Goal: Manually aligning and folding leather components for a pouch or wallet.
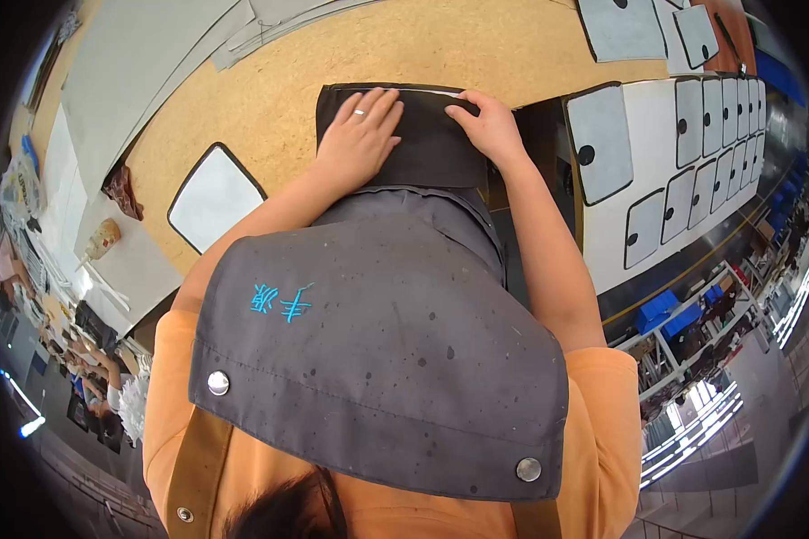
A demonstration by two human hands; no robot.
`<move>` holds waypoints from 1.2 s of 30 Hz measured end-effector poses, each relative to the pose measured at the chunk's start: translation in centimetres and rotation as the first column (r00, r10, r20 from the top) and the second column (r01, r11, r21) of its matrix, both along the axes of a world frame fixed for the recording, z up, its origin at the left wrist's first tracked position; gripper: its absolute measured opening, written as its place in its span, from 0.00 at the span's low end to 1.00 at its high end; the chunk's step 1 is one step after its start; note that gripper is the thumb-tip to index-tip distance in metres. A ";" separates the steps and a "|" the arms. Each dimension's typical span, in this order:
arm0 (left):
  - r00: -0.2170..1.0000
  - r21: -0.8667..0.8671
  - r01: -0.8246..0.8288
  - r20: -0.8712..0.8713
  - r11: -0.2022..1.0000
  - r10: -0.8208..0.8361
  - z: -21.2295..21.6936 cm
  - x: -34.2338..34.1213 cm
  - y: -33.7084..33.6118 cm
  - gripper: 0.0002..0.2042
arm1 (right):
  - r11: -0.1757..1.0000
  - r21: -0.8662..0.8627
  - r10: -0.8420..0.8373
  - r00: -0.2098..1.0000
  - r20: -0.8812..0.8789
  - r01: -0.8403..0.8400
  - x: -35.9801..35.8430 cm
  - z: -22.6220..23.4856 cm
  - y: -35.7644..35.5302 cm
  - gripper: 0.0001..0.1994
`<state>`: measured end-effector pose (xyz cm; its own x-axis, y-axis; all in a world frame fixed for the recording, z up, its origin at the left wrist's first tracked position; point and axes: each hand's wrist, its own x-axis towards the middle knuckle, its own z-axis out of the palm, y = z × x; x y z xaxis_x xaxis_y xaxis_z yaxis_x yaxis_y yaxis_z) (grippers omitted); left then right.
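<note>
A black, flat, rectangular fabric piece (436, 148) lies at the table's near edge, directly before my body. A thin pale strip shows along its far edge. My left hand (361, 135) rests flat on its left part, fingers stretched out toward the far edge, a ring on one finger. At the far right corner, my right hand (490, 130) pinches the edge of the piece between thumb and fingers. To the left of my left forearm lies a light grey panel (214, 202) with a black border and rounded corners.
The tan tabletop (288, 76) stretches beyond my hands. Large grey sheets (184, 40) cover its far left. At right, a white table (602, 242) bears several black-bordered panels (600, 139) with round black spots. A dark gap (539, 144) sits between the tables. A plastic cup (104, 237) stands at left.
</note>
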<state>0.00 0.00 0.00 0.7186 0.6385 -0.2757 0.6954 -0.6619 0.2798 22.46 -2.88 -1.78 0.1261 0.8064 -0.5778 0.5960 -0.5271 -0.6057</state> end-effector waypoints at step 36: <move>0.955 -0.076 0.215 0.224 0.974 -0.194 -1.4 2.8 0.3 0.22 | 0.979 -0.167 -0.133 0.988 -0.079 0.119 1.8 3.8 0.0 0.19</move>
